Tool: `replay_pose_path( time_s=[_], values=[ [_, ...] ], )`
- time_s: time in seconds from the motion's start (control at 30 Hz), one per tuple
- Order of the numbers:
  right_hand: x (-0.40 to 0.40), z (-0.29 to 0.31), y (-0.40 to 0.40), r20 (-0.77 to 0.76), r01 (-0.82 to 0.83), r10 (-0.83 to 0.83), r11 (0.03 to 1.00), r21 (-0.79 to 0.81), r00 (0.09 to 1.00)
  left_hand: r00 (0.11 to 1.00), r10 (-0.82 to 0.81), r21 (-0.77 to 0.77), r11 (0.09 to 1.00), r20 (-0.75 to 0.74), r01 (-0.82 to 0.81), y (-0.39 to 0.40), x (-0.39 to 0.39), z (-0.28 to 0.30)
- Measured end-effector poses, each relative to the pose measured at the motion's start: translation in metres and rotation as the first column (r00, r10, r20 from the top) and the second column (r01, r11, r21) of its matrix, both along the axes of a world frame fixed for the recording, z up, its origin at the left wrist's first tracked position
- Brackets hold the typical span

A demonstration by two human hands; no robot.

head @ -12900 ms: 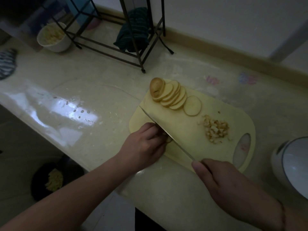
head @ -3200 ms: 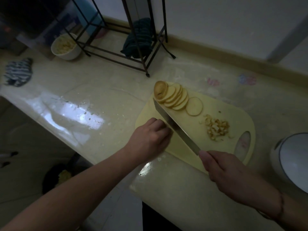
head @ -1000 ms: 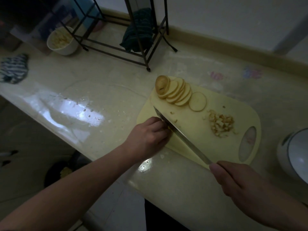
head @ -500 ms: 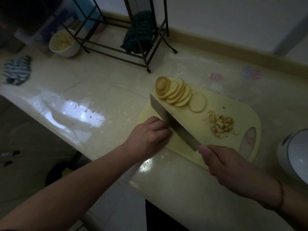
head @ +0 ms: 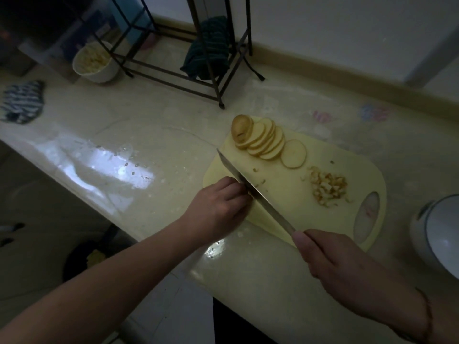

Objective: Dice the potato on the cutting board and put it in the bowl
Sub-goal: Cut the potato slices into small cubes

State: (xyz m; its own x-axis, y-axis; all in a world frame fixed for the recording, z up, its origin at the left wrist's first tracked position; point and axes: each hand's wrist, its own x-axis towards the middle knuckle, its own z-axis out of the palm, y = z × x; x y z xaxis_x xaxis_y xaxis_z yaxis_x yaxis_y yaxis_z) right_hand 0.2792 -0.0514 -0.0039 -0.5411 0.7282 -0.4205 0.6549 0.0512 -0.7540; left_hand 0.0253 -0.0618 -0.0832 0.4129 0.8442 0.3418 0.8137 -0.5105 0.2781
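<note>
A pale yellow cutting board (head: 293,202) lies on the counter. At its far end a row of round potato slices (head: 263,141) leans together, with one slice (head: 293,153) lying flat beside it. A small pile of diced potato (head: 327,188) sits near the board's handle hole. My left hand (head: 218,207) is curled over something at the board's near left corner; what it holds is hidden. My right hand (head: 330,259) grips the handle of a knife (head: 253,189), whose blade is down on the board against my left fingers. A white bowl (head: 439,234) stands at the right edge.
A black wire rack (head: 173,58) with a dark green cloth (head: 208,55) stands at the back. A white bowl of diced potato (head: 95,62) sits at the far left, next to a striped cloth (head: 22,100). The counter's near edge drops to the floor.
Half a second ago the blade was raised with its flat side showing; now it is down on its edge beside my left fingers, and my right hand sits lower and further right.
</note>
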Motion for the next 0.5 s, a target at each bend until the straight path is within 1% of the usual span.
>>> replay_pose_path(
  time_s=[0.17, 0.5],
  values=[
    [0.006, -0.003, -0.004, 0.022, -0.015, 0.015, 0.999, 0.031, 1.0, 1.0, 0.018, -0.009, 1.0, 0.02, -0.017, 0.001, 0.001, -0.001],
    [0.022, -0.005, -0.013, 0.062, -0.012, 0.009, 0.999, 0.047, 0.998, 0.999, 0.032, 0.023, 0.999, 0.044, -0.033, 0.001, 0.001, -0.004]
  ],
)
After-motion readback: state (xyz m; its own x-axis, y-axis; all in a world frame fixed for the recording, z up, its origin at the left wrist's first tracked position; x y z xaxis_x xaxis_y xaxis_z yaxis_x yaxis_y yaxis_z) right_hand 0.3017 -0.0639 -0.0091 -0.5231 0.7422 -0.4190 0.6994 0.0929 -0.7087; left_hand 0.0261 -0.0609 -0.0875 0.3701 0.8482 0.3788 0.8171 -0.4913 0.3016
